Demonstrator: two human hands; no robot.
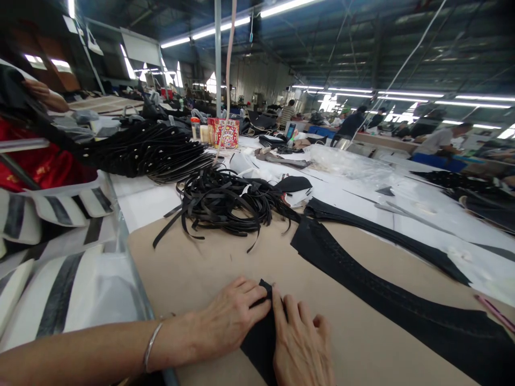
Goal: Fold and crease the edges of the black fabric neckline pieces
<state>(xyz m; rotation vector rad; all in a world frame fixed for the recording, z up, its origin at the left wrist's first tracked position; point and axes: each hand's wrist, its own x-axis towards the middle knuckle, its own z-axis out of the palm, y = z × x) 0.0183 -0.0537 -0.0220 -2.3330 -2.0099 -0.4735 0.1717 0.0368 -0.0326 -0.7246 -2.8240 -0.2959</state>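
A black strip of leather-like material (261, 343) lies on the tan board (209, 273) in front of me, its far end narrow. My left hand (229, 316), with a silver bangle at the wrist, has its fingers curled onto the strip's upper part; the thumb is hidden. My right hand (301, 343) rests along the strip's right edge, index finger stretched toward the far tip, the other fingers apart and slightly bent. To the right lies a long curved black piece (374, 284) with a line of marks along it. Behind it is a stack of narrower black pieces (382, 233).
A tangled heap of thin black strips (229, 203) sits at the board's far edge. Beyond it are fanned black pieces (153, 150) and a red patterned box (223, 133). A pink pen (494, 311) lies at right. Striped white pieces (60, 289) fill the left; a co-worker's hand (46, 95) shows there.
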